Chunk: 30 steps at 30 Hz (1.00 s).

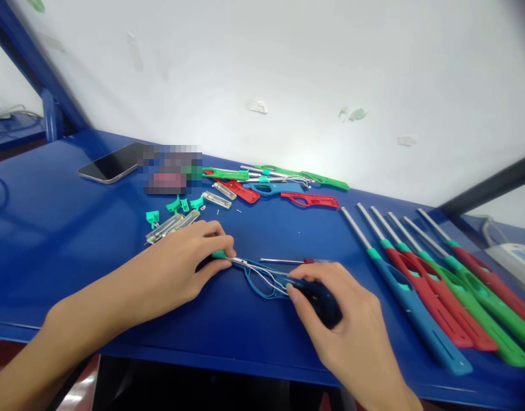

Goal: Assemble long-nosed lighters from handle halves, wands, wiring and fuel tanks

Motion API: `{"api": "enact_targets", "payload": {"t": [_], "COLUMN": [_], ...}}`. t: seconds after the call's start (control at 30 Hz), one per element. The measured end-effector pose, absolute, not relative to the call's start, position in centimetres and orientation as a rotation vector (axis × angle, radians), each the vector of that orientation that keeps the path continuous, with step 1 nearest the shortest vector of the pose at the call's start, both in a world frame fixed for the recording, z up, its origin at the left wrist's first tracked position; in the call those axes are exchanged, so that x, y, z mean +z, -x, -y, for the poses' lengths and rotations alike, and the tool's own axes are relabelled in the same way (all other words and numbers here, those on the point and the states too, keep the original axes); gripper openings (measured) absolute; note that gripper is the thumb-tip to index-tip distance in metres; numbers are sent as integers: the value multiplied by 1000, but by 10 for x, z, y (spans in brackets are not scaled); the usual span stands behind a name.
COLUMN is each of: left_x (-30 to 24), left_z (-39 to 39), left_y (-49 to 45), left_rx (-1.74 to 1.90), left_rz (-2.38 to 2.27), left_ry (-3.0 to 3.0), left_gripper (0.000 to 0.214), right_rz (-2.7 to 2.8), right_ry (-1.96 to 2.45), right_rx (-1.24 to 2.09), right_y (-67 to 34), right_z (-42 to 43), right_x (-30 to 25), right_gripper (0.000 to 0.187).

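My left hand pinches an opened blue gas lighter by its green collar, at the base of the metal tube. White wires run along the lighter's handle shell on the table. In my right hand is a dark, bulbous-handled tool, apparently a screwdriver, its thin shaft pointing left over the shell. Whether the tip touches the lighter I cannot tell. Just behind lies a slim screwdriver with a red handle, partly hidden by my right hand.
Several assembled lighters lie in a row at the right. Loose red shells, clear fuel tanks and green triggers are spread behind my hands. A phone lies back left, beside a blurred patch. A white wall rises behind.
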<state>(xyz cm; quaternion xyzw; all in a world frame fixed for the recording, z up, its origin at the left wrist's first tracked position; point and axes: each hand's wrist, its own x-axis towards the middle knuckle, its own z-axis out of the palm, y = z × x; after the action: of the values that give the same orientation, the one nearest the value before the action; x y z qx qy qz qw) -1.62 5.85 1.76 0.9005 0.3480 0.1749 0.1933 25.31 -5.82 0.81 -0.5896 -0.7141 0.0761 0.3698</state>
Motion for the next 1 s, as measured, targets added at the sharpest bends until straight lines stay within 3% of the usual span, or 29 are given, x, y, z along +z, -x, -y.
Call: {"api": "enact_targets", "payload": {"t": [0.2, 0.47, 1.0], "left_x": [16, 16, 17], "left_z": [-58, -59, -58], "left_y": [17, 17, 16], "left_rx": [488, 475, 466], "left_rz": [-981, -986, -975], "left_ry": [-2517, -2532, -2536], "left_gripper": [25, 26, 26], "right_rz": [1866, 1920, 1873], "right_ry": [1533, 1497, 1469], "right_rx": [185, 152, 51], "right_y": [-254, -255, -255], "right_z": [58, 55, 54], "right_x": [6, 7, 7], "right_gripper": [5, 15, 11]}}
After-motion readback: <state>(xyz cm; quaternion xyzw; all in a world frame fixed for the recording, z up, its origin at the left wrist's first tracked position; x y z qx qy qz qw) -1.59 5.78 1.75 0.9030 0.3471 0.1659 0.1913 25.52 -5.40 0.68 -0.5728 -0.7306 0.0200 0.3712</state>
